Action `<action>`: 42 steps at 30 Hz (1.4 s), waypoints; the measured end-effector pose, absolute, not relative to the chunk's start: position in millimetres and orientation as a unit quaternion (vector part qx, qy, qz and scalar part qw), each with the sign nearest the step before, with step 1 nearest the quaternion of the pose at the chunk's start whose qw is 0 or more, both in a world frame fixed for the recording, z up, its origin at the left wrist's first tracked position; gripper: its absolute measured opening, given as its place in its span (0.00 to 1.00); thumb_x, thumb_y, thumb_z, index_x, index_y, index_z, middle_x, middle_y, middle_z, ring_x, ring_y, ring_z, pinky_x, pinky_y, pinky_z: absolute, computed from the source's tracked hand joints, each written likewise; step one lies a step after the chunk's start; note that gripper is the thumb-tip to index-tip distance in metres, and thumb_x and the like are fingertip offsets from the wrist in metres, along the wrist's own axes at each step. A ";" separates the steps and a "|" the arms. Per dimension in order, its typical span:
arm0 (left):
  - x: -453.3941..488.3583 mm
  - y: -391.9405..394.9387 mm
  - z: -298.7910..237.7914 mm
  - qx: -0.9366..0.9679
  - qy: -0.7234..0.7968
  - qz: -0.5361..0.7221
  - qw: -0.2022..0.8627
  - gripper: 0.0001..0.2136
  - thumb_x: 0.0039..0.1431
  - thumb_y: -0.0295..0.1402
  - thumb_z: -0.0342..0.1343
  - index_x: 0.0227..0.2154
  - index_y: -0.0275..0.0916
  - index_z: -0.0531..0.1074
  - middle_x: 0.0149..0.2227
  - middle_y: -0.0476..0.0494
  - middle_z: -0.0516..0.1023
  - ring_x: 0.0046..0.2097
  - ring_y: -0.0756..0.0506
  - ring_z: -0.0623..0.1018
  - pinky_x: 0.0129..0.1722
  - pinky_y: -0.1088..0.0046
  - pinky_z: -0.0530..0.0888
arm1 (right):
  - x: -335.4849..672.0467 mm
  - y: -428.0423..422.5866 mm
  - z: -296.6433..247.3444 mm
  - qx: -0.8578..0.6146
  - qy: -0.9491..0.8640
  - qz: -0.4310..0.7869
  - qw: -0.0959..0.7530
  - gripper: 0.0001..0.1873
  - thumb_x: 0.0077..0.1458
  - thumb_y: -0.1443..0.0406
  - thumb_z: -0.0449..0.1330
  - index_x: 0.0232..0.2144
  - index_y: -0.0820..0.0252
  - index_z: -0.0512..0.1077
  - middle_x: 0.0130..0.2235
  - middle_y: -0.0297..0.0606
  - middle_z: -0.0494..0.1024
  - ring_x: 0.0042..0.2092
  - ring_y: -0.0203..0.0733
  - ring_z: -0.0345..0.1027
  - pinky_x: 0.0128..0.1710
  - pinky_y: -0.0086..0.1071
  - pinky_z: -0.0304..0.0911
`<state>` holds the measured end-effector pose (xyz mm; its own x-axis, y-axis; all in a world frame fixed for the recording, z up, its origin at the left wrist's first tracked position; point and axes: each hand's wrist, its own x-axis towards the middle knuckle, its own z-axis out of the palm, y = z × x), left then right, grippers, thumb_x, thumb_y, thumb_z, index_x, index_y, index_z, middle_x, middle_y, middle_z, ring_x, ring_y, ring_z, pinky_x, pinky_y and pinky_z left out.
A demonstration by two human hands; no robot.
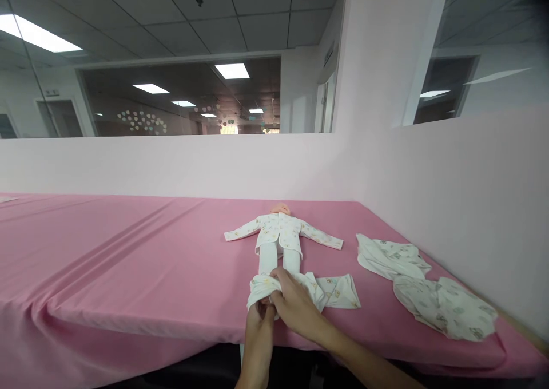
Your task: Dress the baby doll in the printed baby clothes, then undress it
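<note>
A baby doll [279,231] lies on its back on the pink table cloth [128,263], arms spread, wearing a white patterned top and white leggings. Small white patterned trousers [330,290] are bunched at the doll's feet near the table's front edge. My left hand [258,314] grips the bunched waistband from below, fingers closed in the cloth. My right hand [294,303] lies over the same bunch, fingers curled on it, beside the doll's feet.
A loose heap of white patterned baby clothes [422,289] lies on the table at the right, close to the pale pink wall [450,194]. A low wall with windows runs along the back of the table.
</note>
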<state>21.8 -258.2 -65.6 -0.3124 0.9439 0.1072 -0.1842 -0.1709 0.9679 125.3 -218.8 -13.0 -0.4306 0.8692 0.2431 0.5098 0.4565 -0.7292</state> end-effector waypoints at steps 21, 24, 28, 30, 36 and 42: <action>26.3 -250.5 -58.4 0.440 0.613 0.617 0.224 0.14 0.58 0.42 0.50 0.39 0.37 0.70 0.39 0.38 0.78 0.40 0.39 0.77 0.42 0.63 0.71 | 130.6 -194.8 -27.1 -0.337 -0.779 0.380 0.368 0.25 0.46 0.73 0.51 0.49 0.56 0.62 0.47 0.37 0.71 0.49 0.42 0.65 0.47 0.34 0.60; 22.3 -249.0 -59.7 0.460 0.631 0.592 0.200 0.13 0.59 0.43 0.50 0.35 0.38 0.71 0.35 0.40 0.78 0.36 0.41 0.76 0.39 0.65 0.70 | 134.9 -195.6 -24.5 -0.335 -0.808 0.345 0.340 0.29 0.46 0.74 0.51 0.53 0.56 0.60 0.51 0.39 0.69 0.52 0.43 0.63 0.51 0.36 0.57; 18.4 -249.5 -64.1 0.479 0.639 0.578 0.167 0.12 0.58 0.42 0.52 0.33 0.38 0.72 0.34 0.40 0.77 0.36 0.41 0.75 0.39 0.65 0.69 | 137.2 -197.9 -21.6 -0.353 -0.854 0.237 0.300 0.32 0.48 0.75 0.50 0.57 0.56 0.58 0.53 0.42 0.68 0.53 0.47 0.62 0.50 0.37 0.56; 18.0 -249.5 -66.3 0.480 0.645 0.574 0.156 0.11 0.57 0.41 0.53 0.33 0.38 0.71 0.34 0.40 0.77 0.37 0.40 0.75 0.40 0.64 0.68 | 135.4 -199.3 -21.4 -0.366 -0.871 0.175 0.278 0.32 0.49 0.75 0.49 0.57 0.56 0.58 0.51 0.44 0.69 0.52 0.49 0.63 0.49 0.38 0.56; 19.5 -247.6 -71.2 0.476 0.657 0.572 0.122 0.11 0.58 0.41 0.52 0.36 0.40 0.71 0.36 0.39 0.76 0.38 0.38 0.74 0.40 0.62 0.67 | 127.8 -200.5 -23.6 -0.403 -0.876 0.096 0.246 0.32 0.49 0.73 0.49 0.58 0.59 0.58 0.49 0.46 0.73 0.51 0.52 0.64 0.50 0.40 0.53; 11.7 -258.6 -70.6 0.504 0.631 0.583 0.090 0.11 0.57 0.42 0.54 0.35 0.42 0.75 0.37 0.40 0.79 0.38 0.39 0.77 0.39 0.65 0.69 | 130.8 -189.0 -21.6 -0.431 -0.850 0.178 0.243 0.38 0.48 0.69 0.53 0.62 0.56 0.54 0.50 0.45 0.74 0.51 0.53 0.66 0.46 0.39 0.55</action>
